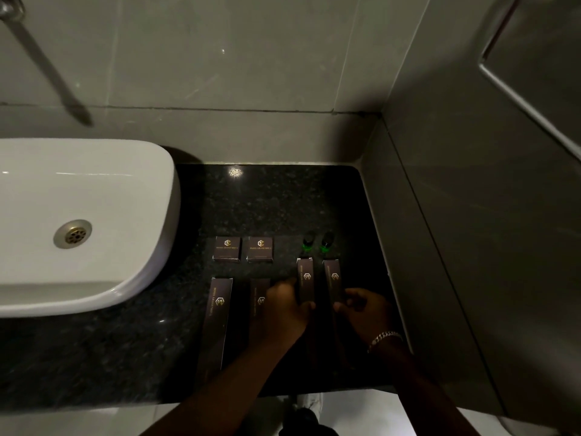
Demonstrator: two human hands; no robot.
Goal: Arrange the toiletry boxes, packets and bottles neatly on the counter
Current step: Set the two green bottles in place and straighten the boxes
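Observation:
On the black granite counter [267, 202] two small square boxes [227, 249] [260, 249] lie side by side. Right of them stand two small dark bottles [309, 241] [327, 242] with a green glow at their necks. In front lie long dark packets: a far-left long packet [217, 322], a second one [259, 297] partly under my left hand, and two shorter ones [305, 280] [333, 278] below the bottles. My left hand [284, 308] grips the near end of the third packet. My right hand [366, 311] pinches the near end of the fourth.
A white basin [94, 221] with a brass drain takes up the counter's left side, a tap spout [47, 67] above it. Tiled walls close off the back and the right. The counter's front edge runs near my forearms; a shoe shows on the floor below.

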